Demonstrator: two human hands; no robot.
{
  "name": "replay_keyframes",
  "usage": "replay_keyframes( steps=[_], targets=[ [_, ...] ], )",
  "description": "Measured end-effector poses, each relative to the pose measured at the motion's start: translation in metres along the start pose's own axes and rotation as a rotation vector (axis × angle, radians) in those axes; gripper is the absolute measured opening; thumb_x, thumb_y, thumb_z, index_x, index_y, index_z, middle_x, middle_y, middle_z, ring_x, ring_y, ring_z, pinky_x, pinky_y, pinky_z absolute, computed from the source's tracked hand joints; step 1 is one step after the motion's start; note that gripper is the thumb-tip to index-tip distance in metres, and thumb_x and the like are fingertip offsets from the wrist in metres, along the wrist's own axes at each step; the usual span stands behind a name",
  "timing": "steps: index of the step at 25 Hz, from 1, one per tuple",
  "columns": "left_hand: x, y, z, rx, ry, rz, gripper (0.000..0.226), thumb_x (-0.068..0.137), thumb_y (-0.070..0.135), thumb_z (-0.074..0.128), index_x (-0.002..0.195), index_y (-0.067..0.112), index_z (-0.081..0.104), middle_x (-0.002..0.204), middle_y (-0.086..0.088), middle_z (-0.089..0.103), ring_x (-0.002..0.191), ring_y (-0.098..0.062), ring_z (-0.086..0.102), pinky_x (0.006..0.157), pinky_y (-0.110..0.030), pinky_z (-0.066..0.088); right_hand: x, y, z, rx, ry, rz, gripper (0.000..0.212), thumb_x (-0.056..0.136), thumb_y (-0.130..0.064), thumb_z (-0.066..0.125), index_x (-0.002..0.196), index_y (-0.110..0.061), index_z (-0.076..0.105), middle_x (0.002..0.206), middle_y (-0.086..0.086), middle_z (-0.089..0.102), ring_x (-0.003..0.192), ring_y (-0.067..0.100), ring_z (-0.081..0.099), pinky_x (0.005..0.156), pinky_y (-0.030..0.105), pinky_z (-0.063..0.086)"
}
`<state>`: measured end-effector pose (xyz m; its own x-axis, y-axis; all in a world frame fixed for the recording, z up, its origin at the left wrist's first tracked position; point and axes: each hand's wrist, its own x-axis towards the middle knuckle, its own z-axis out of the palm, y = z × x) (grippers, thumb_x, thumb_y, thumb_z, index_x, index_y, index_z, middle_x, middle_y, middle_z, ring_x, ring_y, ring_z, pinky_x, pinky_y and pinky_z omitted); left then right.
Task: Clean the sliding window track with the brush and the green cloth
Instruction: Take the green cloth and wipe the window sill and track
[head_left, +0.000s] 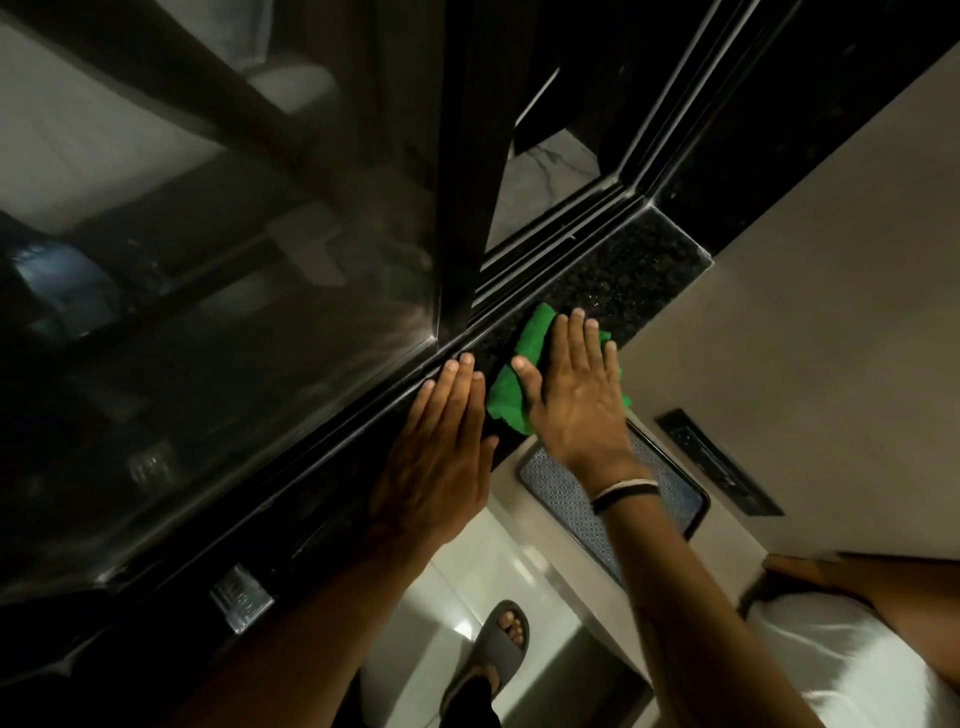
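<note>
The green cloth (511, 387) lies bunched on the black speckled granite sill (623, 270), just beside the dark sliding window track (524, 270). My right hand (576, 384) presses flat on the cloth, fingers spread and pointing towards the track. My left hand (441, 447) rests flat on the sill next to it, fingertips at the track's edge, holding nothing. The dark glass sliding pane (234, 249) stands over the track on the left. No brush is in view.
A beige wall (831, 260) runs below the sill on the right, with a black switch plate (719, 462) and a blue-grey patterned mat (561, 493). Below are white floor tiles (415, 639) and my foot in a grey slipper (493, 654).
</note>
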<state>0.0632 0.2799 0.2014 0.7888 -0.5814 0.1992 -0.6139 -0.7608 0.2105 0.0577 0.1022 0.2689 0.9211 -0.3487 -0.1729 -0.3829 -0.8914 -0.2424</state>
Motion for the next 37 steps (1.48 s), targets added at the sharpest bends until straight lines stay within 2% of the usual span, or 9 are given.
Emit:
replay_keyframes(
  steps=[4, 8, 12, 18, 22, 24, 29, 33, 37],
  targets=[
    [-0.001, 0.000, 0.003, -0.003, 0.021, -0.011, 0.068, 0.112, 0.038, 0.035, 0.167, -0.002, 0.032, 0.177, -0.022, 0.029, 0.166, -0.036, 0.029, 0.130, -0.055, 0.039, 0.008, -0.009, 0.031, -0.122, 0.114, 0.051, 0.074, 0.112, -0.049, 0.016, 0.167, 0.000, 0.007, 0.176, 0.024, 0.003, 0.165, 0.038, 0.002, 0.135, 0.053, 0.010],
    [0.002, 0.002, -0.001, 0.007, -0.017, -0.007, 0.069, 0.112, 0.039, 0.033, 0.168, 0.000, 0.030, 0.178, -0.020, 0.026, 0.166, -0.034, 0.027, 0.131, -0.053, 0.037, 0.019, 0.011, 0.034, -0.157, 0.159, -0.018, 0.069, 0.115, -0.046, 0.020, 0.167, -0.002, 0.011, 0.176, 0.022, 0.008, 0.165, 0.037, 0.008, 0.135, 0.051, 0.014],
    [0.002, 0.003, -0.003, 0.018, -0.021, -0.012, 0.068, 0.112, 0.039, 0.035, 0.167, 0.000, 0.031, 0.178, -0.020, 0.027, 0.166, -0.035, 0.027, 0.132, -0.052, 0.037, 0.070, 0.017, 0.016, -0.135, 0.176, 0.180, 0.072, 0.111, -0.047, 0.014, 0.168, -0.002, 0.013, 0.176, 0.024, 0.012, 0.164, 0.040, 0.012, 0.132, 0.056, 0.020],
    [0.001, 0.002, -0.003, -0.005, 0.008, -0.009, 0.065, 0.111, 0.036, 0.039, 0.165, -0.002, 0.037, 0.175, -0.021, 0.033, 0.164, -0.036, 0.033, 0.128, -0.055, 0.042, 0.024, 0.016, 0.025, -0.189, 0.095, -0.082, 0.073, 0.112, -0.054, 0.018, 0.169, -0.010, 0.014, 0.176, 0.025, 0.010, 0.164, 0.041, 0.013, 0.134, 0.053, 0.016],
    [0.002, 0.003, -0.004, -0.025, -0.013, -0.015, 0.066, 0.112, 0.036, 0.039, 0.166, -0.001, 0.034, 0.177, -0.020, 0.030, 0.165, -0.034, 0.029, 0.132, -0.051, 0.037, 0.105, 0.033, 0.003, -0.068, 0.187, 0.296, 0.073, 0.110, -0.047, 0.021, 0.168, -0.003, 0.013, 0.176, 0.027, 0.008, 0.164, 0.043, 0.007, 0.133, 0.058, 0.015],
    [0.002, 0.003, -0.002, -0.032, -0.018, -0.015, 0.066, 0.112, 0.037, 0.039, 0.167, 0.000, 0.034, 0.177, -0.020, 0.029, 0.166, -0.034, 0.029, 0.132, -0.051, 0.035, 0.121, 0.018, -0.001, -0.021, 0.176, 0.380, 0.074, 0.109, -0.044, 0.022, 0.167, 0.001, 0.013, 0.175, 0.028, 0.009, 0.164, 0.044, 0.007, 0.132, 0.058, 0.015],
    [0.001, 0.003, -0.001, -0.026, -0.020, -0.014, 0.065, 0.112, 0.036, 0.038, 0.165, -0.001, 0.035, 0.177, -0.021, 0.029, 0.165, -0.035, 0.030, 0.129, -0.054, 0.040, 0.049, 0.024, 0.019, -0.170, 0.104, 0.016, 0.073, 0.111, -0.049, 0.019, 0.168, -0.005, 0.010, 0.177, 0.022, 0.006, 0.165, 0.039, 0.006, 0.135, 0.052, 0.012],
    [0.002, 0.003, -0.004, -0.027, -0.020, -0.015, 0.065, 0.113, 0.035, 0.038, 0.166, -0.001, 0.033, 0.178, -0.021, 0.027, 0.166, -0.034, 0.027, 0.131, -0.053, 0.037, 0.117, 0.049, -0.010, -0.050, 0.175, 0.375, 0.077, 0.106, -0.048, 0.016, 0.168, -0.004, 0.010, 0.177, 0.023, 0.006, 0.165, 0.040, 0.003, 0.134, 0.056, 0.011],
    [0.000, 0.003, -0.006, -0.036, -0.030, -0.022, 0.065, 0.113, 0.036, 0.039, 0.167, 0.000, 0.031, 0.178, -0.019, 0.026, 0.167, -0.032, 0.025, 0.132, -0.052, 0.036, 0.064, -0.001, 0.021, -0.092, 0.163, 0.132, 0.074, 0.110, -0.048, 0.023, 0.168, -0.003, 0.014, 0.176, 0.024, 0.010, 0.165, 0.041, 0.008, 0.134, 0.052, 0.009]
  ],
)
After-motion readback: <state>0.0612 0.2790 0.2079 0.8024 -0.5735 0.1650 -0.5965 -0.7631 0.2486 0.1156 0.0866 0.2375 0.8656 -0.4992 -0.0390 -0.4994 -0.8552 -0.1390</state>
